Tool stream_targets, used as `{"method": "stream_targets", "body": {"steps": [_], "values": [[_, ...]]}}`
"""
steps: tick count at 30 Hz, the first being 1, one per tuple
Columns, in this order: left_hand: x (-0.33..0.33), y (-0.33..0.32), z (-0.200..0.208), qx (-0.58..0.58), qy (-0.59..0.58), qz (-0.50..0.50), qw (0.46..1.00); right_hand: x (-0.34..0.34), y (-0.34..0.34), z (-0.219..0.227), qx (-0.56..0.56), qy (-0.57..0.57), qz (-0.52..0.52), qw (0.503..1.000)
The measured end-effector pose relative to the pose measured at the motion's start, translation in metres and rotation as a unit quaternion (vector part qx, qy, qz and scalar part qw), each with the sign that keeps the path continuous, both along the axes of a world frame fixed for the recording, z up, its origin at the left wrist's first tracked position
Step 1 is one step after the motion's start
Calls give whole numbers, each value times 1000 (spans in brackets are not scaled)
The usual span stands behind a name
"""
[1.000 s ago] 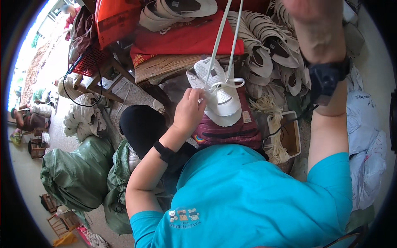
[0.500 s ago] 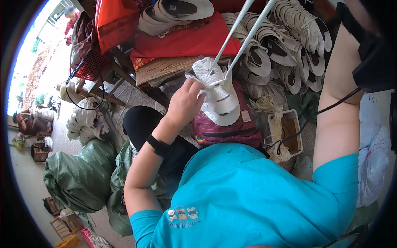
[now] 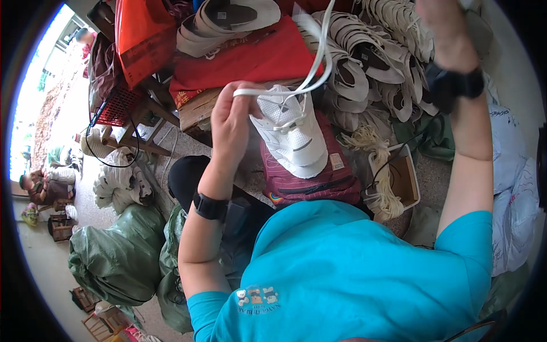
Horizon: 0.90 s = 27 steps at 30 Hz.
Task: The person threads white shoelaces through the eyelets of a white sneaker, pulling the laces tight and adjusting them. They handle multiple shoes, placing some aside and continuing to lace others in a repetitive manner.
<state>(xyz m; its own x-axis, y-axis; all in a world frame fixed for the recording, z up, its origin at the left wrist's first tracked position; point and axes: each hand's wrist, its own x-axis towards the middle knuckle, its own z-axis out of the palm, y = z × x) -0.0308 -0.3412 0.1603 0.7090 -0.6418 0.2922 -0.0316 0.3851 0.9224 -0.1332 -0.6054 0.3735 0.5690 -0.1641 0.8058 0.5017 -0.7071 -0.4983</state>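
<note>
– Pinching the white lace (image 3: 279, 92) right now, closed on it with the left grip (image 3: 229, 117)!
– And with the right grip (image 3: 444, 25)?
– Raised high, blurred; can't tell whether loose or clenched.
– Where to find the white shoe (image 3: 297, 142)?
– Resting on the maroon bag (image 3: 342, 187), just off the near edge of the wooden surface (image 3: 198, 112).

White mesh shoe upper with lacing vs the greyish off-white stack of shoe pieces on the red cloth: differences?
Number: the white mesh shoe upper is single; the greyish off-white stack of curved shoe pieces is several nested together.
Lacing: the upper has white lacing across its front; none shows on the stack.
Place: the upper rests on maroon striped fabric, the stack on red cloth.
Shared: both are pale shoe parts.
</note>
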Motion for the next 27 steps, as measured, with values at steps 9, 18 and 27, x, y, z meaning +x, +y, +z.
{"method": "stream_targets", "body": {"steps": [9, 18, 27], "values": [[-13, 24, -55, 259, -332, 61, 905, -14, 37, -245, -153, 269, 135, 941], [-6, 18, -49, 252, -480, 40, 839, -7, 49, -252, -163, 184, 130, 961], [-8, 12, -58, 251, -535, 148, 793, -5, 54, -271, -213, 63, 4, 975]]}}
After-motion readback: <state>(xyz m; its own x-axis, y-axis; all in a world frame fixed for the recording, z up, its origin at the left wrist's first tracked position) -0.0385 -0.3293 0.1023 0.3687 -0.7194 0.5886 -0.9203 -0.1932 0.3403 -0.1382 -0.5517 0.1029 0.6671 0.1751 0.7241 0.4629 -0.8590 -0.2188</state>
